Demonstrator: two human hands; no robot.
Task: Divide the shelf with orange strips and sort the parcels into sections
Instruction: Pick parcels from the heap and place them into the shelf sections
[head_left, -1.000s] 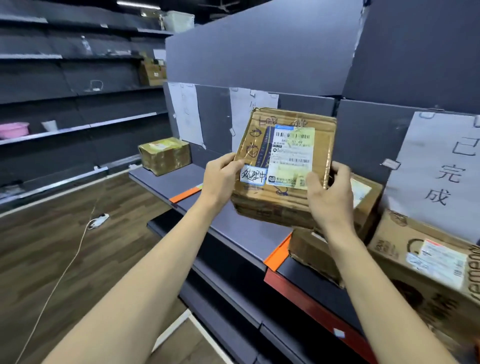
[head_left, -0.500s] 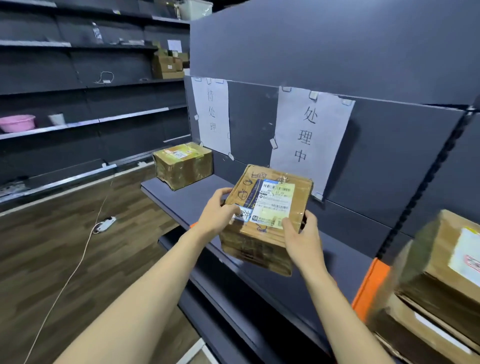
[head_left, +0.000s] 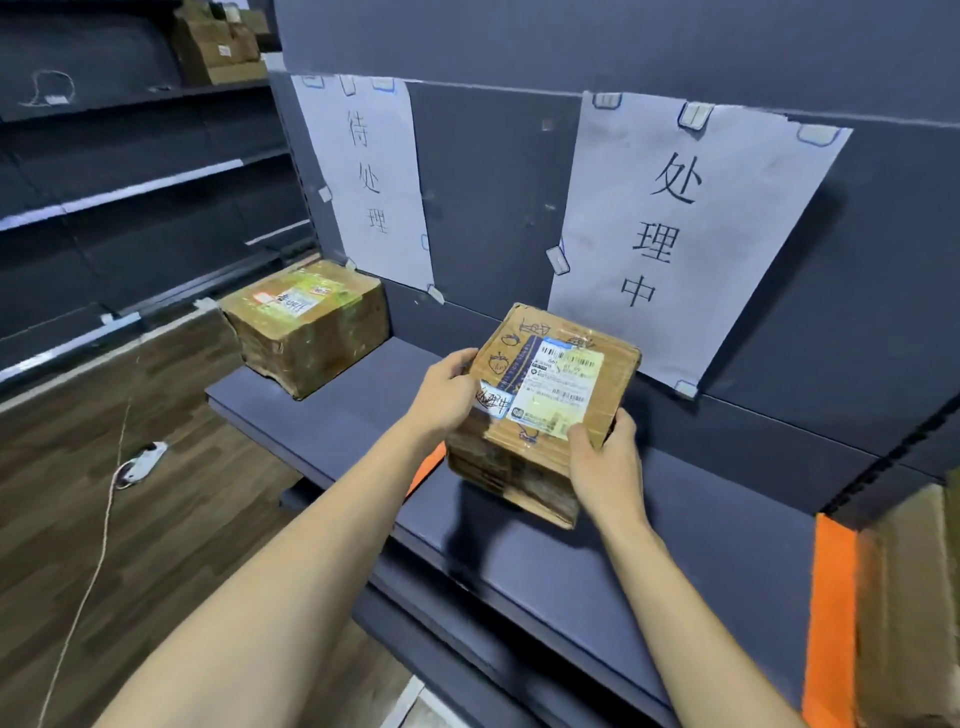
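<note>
A taped cardboard parcel with a shipping label is held in both hands just above the dark shelf. My left hand grips its left side and my right hand grips its near right corner. It hangs in the middle section, below the paper sign on the back panel. One orange strip peeks out under my left forearm; another orange strip crosses the shelf at the right. A second parcel sits in the left section under another sign.
A blurred cardboard box stands at the right edge beyond the orange strip. More boxes sit on a far shelf at top left. A white power strip with a cable lies on the wooden floor.
My view has swung left and closer, and both hands have carried the parcel from the right-hand boxes over to the middle section and lowered it toward the shelf.
</note>
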